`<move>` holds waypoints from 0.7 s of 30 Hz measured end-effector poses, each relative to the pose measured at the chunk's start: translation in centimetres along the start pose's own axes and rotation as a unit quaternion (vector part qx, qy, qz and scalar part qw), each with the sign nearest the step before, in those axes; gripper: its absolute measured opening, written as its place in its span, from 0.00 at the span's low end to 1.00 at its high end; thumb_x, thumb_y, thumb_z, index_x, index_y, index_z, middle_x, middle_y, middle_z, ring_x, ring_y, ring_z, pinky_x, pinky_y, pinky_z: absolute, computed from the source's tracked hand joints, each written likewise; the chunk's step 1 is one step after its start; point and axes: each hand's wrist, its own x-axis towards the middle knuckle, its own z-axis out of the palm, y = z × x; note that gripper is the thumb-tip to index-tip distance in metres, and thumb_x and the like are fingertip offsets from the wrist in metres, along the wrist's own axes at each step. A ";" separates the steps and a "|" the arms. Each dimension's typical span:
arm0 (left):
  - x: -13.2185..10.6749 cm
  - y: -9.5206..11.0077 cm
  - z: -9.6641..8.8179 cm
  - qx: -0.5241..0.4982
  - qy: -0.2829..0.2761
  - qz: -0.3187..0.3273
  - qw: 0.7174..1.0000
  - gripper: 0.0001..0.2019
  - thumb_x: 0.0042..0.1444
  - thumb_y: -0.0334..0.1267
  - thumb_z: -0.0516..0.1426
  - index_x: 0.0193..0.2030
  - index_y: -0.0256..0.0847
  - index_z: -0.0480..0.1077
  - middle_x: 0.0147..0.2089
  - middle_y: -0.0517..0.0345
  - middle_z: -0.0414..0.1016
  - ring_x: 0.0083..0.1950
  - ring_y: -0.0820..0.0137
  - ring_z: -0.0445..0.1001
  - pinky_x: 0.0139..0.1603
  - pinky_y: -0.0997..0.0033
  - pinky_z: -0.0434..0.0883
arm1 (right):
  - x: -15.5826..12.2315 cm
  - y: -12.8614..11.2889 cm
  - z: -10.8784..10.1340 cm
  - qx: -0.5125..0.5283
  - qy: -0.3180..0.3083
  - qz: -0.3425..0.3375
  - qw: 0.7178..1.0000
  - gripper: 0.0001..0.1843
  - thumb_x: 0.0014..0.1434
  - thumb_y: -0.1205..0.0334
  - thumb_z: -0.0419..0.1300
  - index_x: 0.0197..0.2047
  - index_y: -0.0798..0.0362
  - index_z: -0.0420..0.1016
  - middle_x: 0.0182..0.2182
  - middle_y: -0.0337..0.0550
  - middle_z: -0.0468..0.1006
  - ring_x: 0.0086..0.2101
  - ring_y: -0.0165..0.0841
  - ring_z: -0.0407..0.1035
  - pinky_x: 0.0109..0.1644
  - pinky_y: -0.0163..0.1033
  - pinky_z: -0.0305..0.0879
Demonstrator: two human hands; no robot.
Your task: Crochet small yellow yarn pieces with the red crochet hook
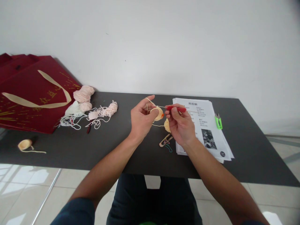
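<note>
Apparently worked a stitch above the desk [145,159]: pinched the crochet piece [159,113] in left hand [142,118], gripped the red hook [176,108] in right hand [182,126]. Next, likely called for holding yarn [150,101] taut.

Desk [70,153] passable left of left grip [142,120], as far as tangled pink yarn [111,108]. Far left blocked by red bags [25,76]; wall [150,47] bounds far side. Yarn strand [161,106] spans gap between grips. Right grip [181,123] over paper stack [209,107], green snips [219,123] at its right edge. Room toward right end.
</note>
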 end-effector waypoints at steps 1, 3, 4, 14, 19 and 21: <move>0.0 0.0 0.0 -0.006 -0.003 -0.005 1.000 0.25 0.49 0.31 0.66 0.56 0.42 0.76 0.36 0.62 0.77 0.34 0.76 0.75 0.36 0.74 0.73 | 0.0 0.1 0.0 -0.005 -0.001 -0.002 1.000 0.07 0.61 0.55 0.71 0.41 0.45 0.79 0.40 0.33 0.85 0.34 0.24 0.79 0.40 0.31 0.80; 0.0 0.0 0.0 -0.017 -0.007 -0.011 1.000 0.27 0.48 0.31 0.66 0.58 0.42 0.76 0.36 0.62 0.77 0.35 0.76 0.75 0.37 0.74 0.73 | 0.0 0.1 0.0 -0.017 -0.004 -0.007 1.000 0.08 0.61 0.54 0.70 0.41 0.45 0.78 0.40 0.34 0.85 0.34 0.24 0.79 0.40 0.32 0.81; 0.0 0.0 0.1 -0.019 -0.007 -0.013 1.000 0.28 0.48 0.31 0.67 0.58 0.42 0.75 0.36 0.62 0.78 0.35 0.75 0.76 0.37 0.74 0.73 | 0.0 0.1 0.0 -0.022 -0.006 -0.009 1.000 0.08 0.62 0.54 0.70 0.41 0.45 0.78 0.40 0.34 0.85 0.34 0.25 0.78 0.40 0.33 0.80; -0.2 0.3 0.2 0.010 0.003 -0.003 1.000 0.27 0.48 0.30 0.66 0.58 0.43 0.76 0.33 0.64 0.76 0.31 0.76 0.72 0.32 0.74 0.69 | 0.0 -0.7 -0.1 -0.041 0.002 -0.108 0.993 0.11 0.58 0.57 0.73 0.38 0.45 0.74 0.37 0.34 0.80 0.30 0.24 0.71 0.33 0.32 0.70; -0.3 0.3 0.3 0.038 0.008 0.012 0.999 0.26 0.49 0.31 0.65 0.58 0.43 0.76 0.33 0.64 0.76 0.30 0.76 0.71 0.31 0.74 0.69 | -0.2 -0.6 -0.1 -0.098 0.017 -0.159 0.982 0.10 0.60 0.56 0.71 0.38 0.46 0.73 0.37 0.35 0.80 0.28 0.25 0.71 0.32 0.34 0.69; -0.4 0.4 0.3 0.049 0.013 0.019 0.999 0.25 0.50 0.31 0.64 0.57 0.43 0.77 0.32 0.64 0.76 0.29 0.76 0.70 0.31 0.74 0.68 | -0.4 -0.5 -0.1 -0.113 0.024 -0.180 0.977 0.09 0.60 0.58 0.71 0.39 0.46 0.74 0.37 0.36 0.81 0.28 0.26 0.72 0.32 0.35 0.69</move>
